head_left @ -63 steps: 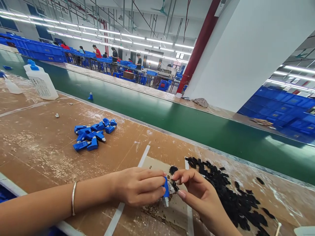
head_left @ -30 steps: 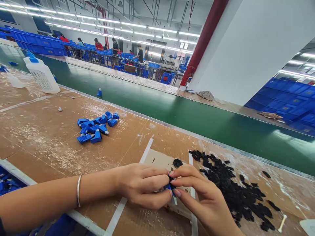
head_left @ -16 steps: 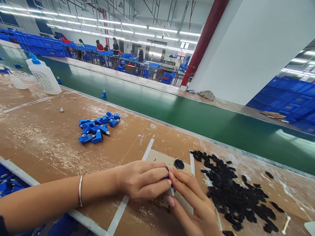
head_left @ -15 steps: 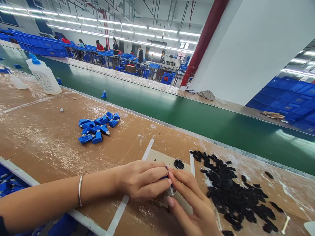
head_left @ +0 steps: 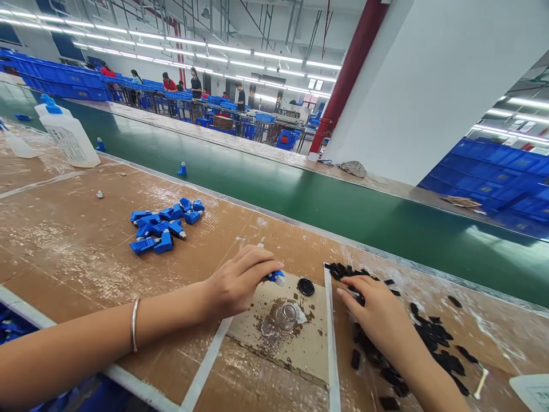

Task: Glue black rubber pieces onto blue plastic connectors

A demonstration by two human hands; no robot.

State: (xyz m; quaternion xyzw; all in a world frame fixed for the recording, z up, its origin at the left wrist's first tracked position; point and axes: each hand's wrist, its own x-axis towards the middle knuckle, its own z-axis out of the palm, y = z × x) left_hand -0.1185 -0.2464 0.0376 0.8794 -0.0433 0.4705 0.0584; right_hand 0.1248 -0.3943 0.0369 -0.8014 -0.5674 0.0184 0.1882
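My left hand (head_left: 240,280) is closed on a small blue plastic part (head_left: 274,277) with a pale tip, held just above a beige cardboard sheet (head_left: 306,355). On that sheet, beneath and to the right of the hand, stands a small clear jar (head_left: 286,316) in a wet, stained patch. A round black lid (head_left: 306,286) lies behind the jar. Over the pile of small black pieces (head_left: 429,337), my right hand (head_left: 381,309) reaches with thumb and fingers apart; its palm hides part of the pile.
A heap of blue parts (head_left: 160,223) lies left on the brown tabletop. Single blue parts, one of them (head_left: 182,169), stand on the green conveyor belt (head_left: 266,177). A white bottle (head_left: 71,137) is far left, a cotton swab (head_left: 481,383) right. People work in the background.
My hands have parted. The left moved slightly left and up with the blue part, uncovering the jar. My right hand swung right to the black pieces.
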